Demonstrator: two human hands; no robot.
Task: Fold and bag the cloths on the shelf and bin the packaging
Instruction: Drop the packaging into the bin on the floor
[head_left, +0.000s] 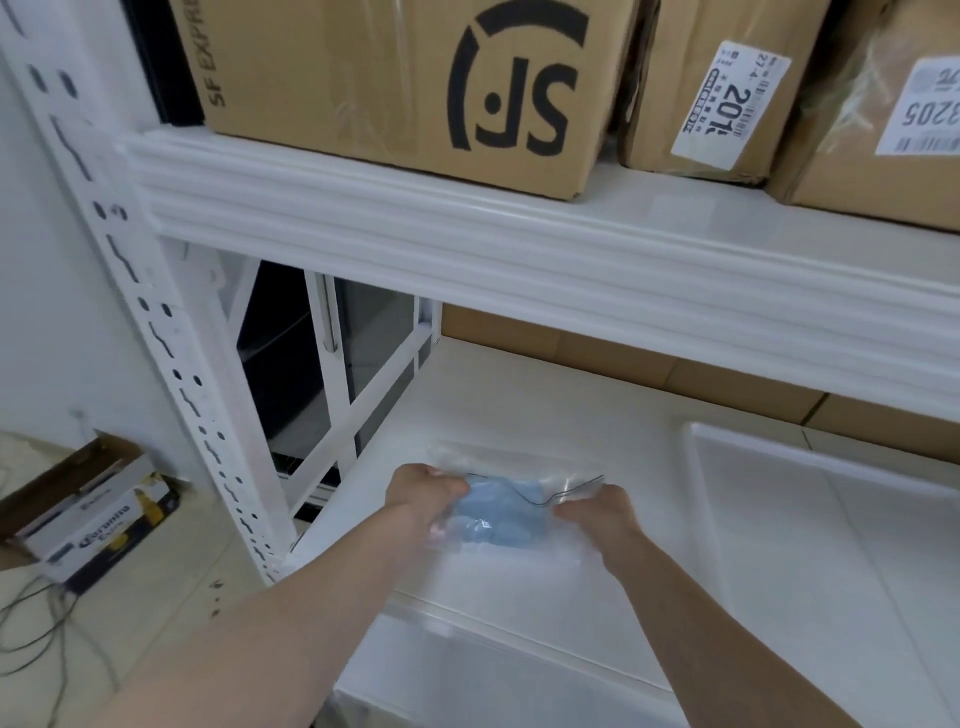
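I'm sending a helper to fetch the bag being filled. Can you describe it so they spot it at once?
Look at the white metal rack, on its lower shelf, below the cardboard boxes. Near the front edge lies a clear plastic bag with a light blue cloth inside, held by the left hand and the right hand. It is the only blue item there.

A clear bag (514, 499) with a folded cloth (501, 514) in it lies on the lower shelf (519, 395), between the left hand (428, 486) and right hand (597, 512). A tray (831, 519) sits to its right. Three cardboard boxes (395, 78) stand on the upper shelf (467, 228); on the floor far left lies a beer carton (88, 514).
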